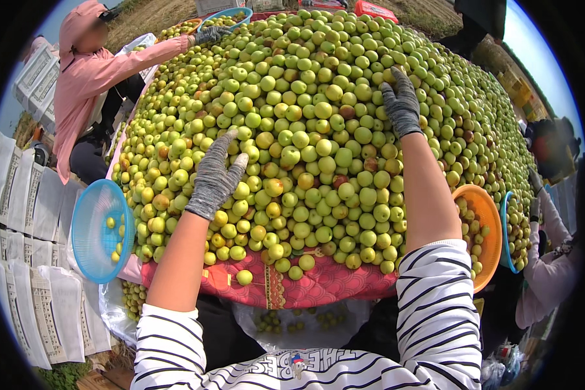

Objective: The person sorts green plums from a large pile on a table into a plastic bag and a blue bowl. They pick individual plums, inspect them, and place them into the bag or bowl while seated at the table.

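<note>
A big heap of round green jujubes [322, 146], some with red-brown patches, is piled in front of me. My left hand [218, 179], in a grey knitted glove, rests at the near left part of the heap. Its fingers are spread, and no fruit shows in its grasp. Farther off and to the right, my right hand [402, 106] lies on the slope in a matching glove. Thumb and fingers are apart there, with jujubes around the fingertips.
A red patterned cloth [364, 279] lies under the heap's near edge. Left stands a blue basket [91, 231] holding a few jujubes; right, an orange basket [494, 240] and another blue basket [504, 227]. White crates [58, 305] line the left. A pink-jacketed person [78, 110] reaches in; another person's sleeve [546, 273] is right.
</note>
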Available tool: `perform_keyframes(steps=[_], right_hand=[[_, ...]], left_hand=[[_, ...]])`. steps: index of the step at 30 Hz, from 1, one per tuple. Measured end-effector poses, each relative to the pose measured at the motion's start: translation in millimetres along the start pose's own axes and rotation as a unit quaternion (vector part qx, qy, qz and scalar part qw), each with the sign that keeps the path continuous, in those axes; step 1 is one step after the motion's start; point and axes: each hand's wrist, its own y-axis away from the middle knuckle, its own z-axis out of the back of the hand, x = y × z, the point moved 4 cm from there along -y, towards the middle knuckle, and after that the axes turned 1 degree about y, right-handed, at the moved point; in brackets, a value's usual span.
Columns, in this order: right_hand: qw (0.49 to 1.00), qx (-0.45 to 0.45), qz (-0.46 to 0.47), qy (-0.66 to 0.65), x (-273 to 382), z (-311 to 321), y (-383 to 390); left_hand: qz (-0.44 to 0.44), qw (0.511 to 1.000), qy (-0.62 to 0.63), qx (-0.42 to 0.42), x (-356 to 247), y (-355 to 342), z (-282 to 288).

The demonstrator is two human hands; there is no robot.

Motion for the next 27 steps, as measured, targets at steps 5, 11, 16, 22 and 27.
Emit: perform_keyframes(steps=[5,11,16,22,27], right_hand=[[0.996,-0.01,-0.002,-0.092,-14.9,-16.2,7.2],[0.987,0.006,-0.06,-0.146,-14.9,-27.4,1.0],[0.985,0.077,-0.08,-0.134,-2.0,-45.3,1.0],[0.96,0.146,-0.084,-0.223,22.6,-51.4,10.7],[0.933,0.231,-0.079,-0.264,59.6,-62.8,31.7]], left_hand=[[-0.139,0.975,-0.131,-0.109,-30.8,-60.3,-41.5],[-0.212,0.957,-0.196,-0.015,-84.4,-188.8,-102.9],[-0.051,0.918,-0.352,0.175,-75.0,-228.0,-128.5],[-0.085,0.904,-0.369,0.201,-65.2,-218.8,-133.5],[-0.111,0.902,-0.37,0.191,-58.6,-208.1,-121.4]])
